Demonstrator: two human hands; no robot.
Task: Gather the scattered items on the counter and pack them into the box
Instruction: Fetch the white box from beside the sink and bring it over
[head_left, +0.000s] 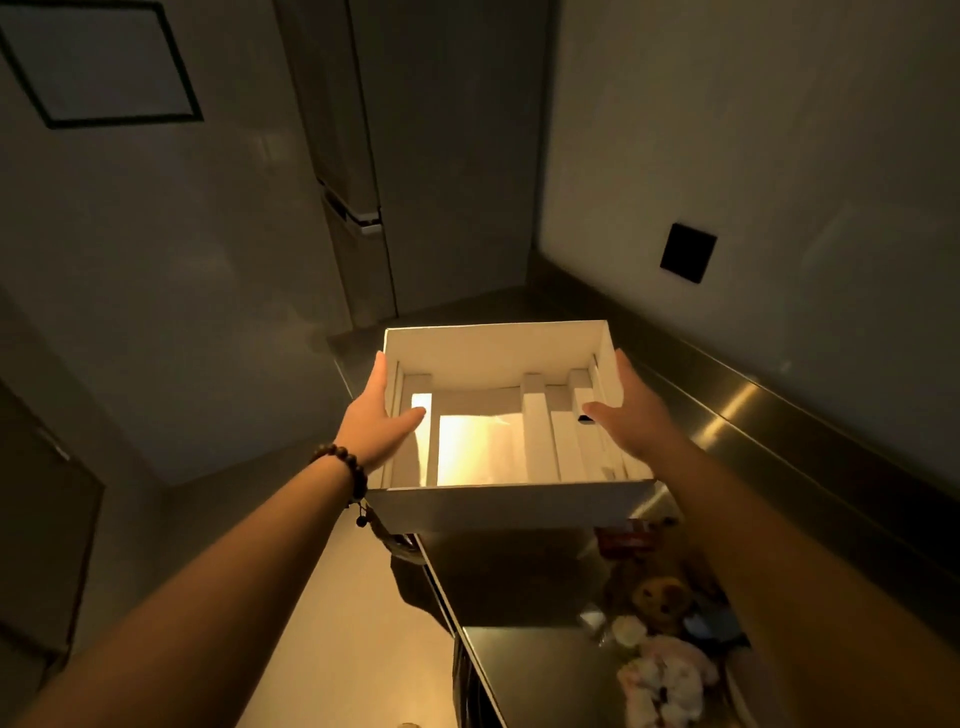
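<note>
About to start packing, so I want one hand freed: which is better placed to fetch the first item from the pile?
Probably the right hand. The scattered items lie on the counter directly beneath the right forearm, while the left hand grips the white box on its far side from them.

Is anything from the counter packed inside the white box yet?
No, the white box shows only bare cardboard dividers, while the scattered items lie on the counter.
</note>
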